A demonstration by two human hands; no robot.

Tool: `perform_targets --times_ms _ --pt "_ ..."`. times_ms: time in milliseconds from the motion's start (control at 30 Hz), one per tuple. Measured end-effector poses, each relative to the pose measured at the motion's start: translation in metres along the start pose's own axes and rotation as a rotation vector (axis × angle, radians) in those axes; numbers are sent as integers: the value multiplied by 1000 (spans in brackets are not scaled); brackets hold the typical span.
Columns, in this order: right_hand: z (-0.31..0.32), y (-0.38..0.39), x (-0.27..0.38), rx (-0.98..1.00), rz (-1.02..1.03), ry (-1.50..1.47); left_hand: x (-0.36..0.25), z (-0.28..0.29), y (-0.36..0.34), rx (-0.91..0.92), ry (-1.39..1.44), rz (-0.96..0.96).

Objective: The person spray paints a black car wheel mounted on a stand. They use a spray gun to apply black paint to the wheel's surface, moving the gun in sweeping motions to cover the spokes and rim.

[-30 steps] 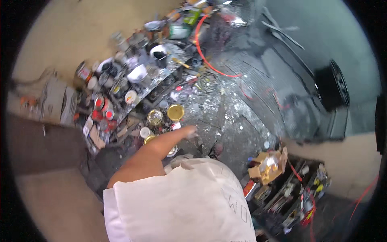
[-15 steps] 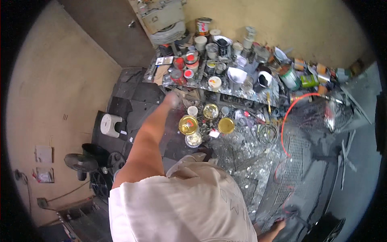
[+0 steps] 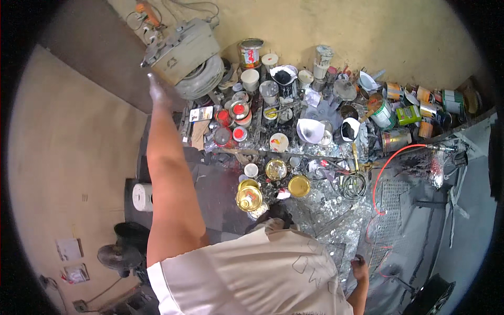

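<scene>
My left arm stretches far forward on the left, and my left hand (image 3: 156, 90) is beside a grey boxy machine (image 3: 184, 52) with a rounded lower part. That hand looks greyish and somewhat blurred; its fingers point up toward the machine's left corner, and I see nothing held. Low on the right is my right hand (image 3: 360, 269), bent up at the wrist with curled fingers. Something small and dark shows at its fingertips, too unclear to name. Below the bench, nearest the middle, stand gold-coloured cans (image 3: 249, 198) and a white cup (image 3: 251, 170).
A paint-stained bench (image 3: 247, 144) carries several paint cans, tubs and paper strainers, with red-topped jars (image 3: 223, 116) on its left. An orange hose (image 3: 379, 181) curves across the right. A white stool (image 3: 142, 197) and a fan (image 3: 119, 257) stand left. Coiled cable (image 3: 353, 186) lies on the speckled floor.
My left hand has moved forward and left, from the bench's front edge to the grey machine. My right hand has risen slightly and shows more fully. The view has shifted, revealing more of the machine.
</scene>
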State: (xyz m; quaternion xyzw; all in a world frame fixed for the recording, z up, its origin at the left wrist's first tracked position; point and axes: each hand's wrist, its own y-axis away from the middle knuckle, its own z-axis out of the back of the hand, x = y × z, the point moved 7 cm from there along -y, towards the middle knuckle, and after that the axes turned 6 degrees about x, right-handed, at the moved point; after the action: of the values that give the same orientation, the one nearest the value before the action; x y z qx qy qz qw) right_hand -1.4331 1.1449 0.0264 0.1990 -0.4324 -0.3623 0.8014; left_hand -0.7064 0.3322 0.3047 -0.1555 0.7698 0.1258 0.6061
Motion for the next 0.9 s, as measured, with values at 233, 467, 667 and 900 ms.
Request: perform_targets --times_ms 233,467,667,900 --pt "-38 64 -157 88 -611 -1440 10 7 -43 165 174 -35" --pt "-2 39 -44 82 -397 -46 47 54 -134 63 -25 28" --pt "89 -78 55 -38 -215 50 5 120 -106 -282 -166 -125" --pt "336 -202 181 -700 184 -266 116 54 116 -471 -1100 -353"
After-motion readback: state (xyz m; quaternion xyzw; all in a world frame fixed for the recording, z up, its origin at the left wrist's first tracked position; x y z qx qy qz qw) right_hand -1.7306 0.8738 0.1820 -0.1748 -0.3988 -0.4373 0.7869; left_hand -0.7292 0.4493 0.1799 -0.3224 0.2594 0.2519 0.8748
